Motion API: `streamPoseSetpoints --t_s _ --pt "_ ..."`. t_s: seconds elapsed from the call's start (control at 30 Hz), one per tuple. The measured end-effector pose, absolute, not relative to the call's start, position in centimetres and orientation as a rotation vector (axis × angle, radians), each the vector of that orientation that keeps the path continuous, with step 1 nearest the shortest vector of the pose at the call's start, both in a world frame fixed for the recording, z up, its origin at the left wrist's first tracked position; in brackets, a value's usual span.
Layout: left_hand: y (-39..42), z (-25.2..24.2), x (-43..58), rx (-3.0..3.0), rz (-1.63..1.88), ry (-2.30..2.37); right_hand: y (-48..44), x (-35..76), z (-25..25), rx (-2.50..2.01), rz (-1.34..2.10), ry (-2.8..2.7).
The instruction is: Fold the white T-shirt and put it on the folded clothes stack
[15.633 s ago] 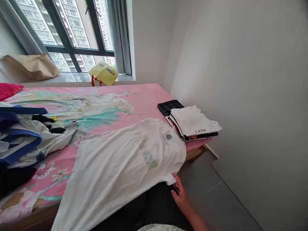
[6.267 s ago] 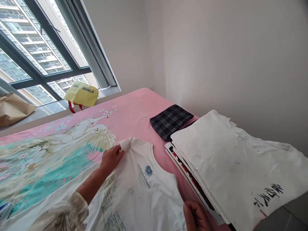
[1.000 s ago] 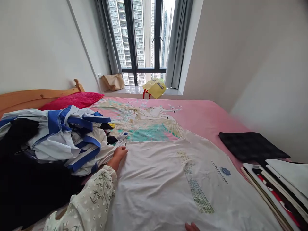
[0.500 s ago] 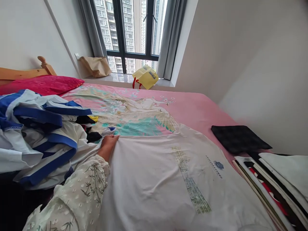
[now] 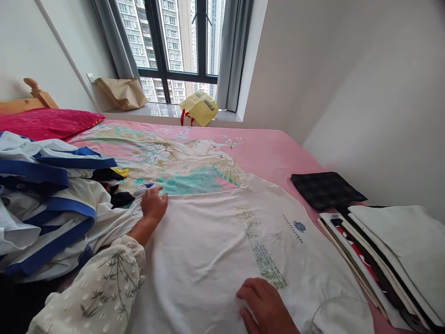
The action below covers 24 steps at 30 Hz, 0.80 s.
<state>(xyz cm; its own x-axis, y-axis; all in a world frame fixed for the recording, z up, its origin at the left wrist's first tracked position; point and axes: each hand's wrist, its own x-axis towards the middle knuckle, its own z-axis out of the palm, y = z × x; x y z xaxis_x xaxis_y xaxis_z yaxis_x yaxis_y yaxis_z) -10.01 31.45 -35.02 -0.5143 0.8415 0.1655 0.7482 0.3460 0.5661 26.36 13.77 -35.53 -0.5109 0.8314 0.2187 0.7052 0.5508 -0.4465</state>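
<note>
A white T-shirt (image 5: pixel 208 241) lies spread over the bed, with a green printed strip and a small blue emblem on it. At the shirt's far left corner is my left hand (image 5: pixel 154 204), its fingers loosely apart and holding nothing; whether it touches the cloth I cannot tell. Over the lower middle of the shirt, near the printed strip, my right hand (image 5: pixel 264 304) is open with thumb and fingers apart. Left of my left arm lies a heap of crumpled white and blue clothes (image 5: pixel 69 204).
Folded clothes (image 5: pixel 392 250) are stacked at the right, with a folded black checked cloth (image 5: pixel 327 190) behind them. The pink bed sheet (image 5: pixel 267 148) reaches towards the window. A red pillow (image 5: pixel 48 123), a paper bag (image 5: pixel 123 93) and a yellow bag (image 5: pixel 200 107) are farther back.
My left hand has let go of the shirt's corner and opened. My right hand has come into view over the shirt. The whole view has shifted, so things sit farther left.
</note>
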Motion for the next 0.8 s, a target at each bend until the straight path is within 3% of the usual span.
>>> streamPoseSetpoints --t_s 0.1,0.17,0.23,0.3,0.4,0.47,0.57,0.67,0.73,0.8 --pt "27.7 -35.4 -2.5 2.056 0.841 1.958 17.1 25.5 -34.2 -1.343 0.459 -2.370" --pt "24.6 -36.1 1.0 2.417 0.644 1.423 18.4 25.4 -34.2 -1.426 0.448 -2.405" --pt "22.4 -36.9 1.3 2.530 0.434 1.170 18.6 26.4 -34.6 -1.457 0.443 -2.509" --pt "21.8 -37.3 -1.9 2.510 0.304 1.372 17.9 28.4 -35.0 -1.422 0.481 -2.644" --pt "23.3 -36.5 -8.1 2.318 0.134 2.079 16.3 30.8 -34.4 -1.383 0.613 -2.789" --pt "23.9 -35.4 -8.6 2.302 0.196 2.236 15.9 30.4 -33.5 -1.351 0.666 -2.800" --pt "22.6 -34.4 -2.8 2.577 0.447 1.753 16.7 27.2 -32.9 -1.252 0.598 -2.668" --pt "20.3 -35.6 2.2 2.701 0.292 1.175 19.9 26.6 -34.7 -1.184 0.496 -2.640" --pt "19.9 -36.9 0.3 2.608 0.107 1.227 23.0 29.8 -36.7 -1.283 0.446 -2.719" --pt "20.8 -37.9 -5.0 2.352 -0.008 1.738 26.1 34.5 -38.5 -1.813 0.308 -2.531"
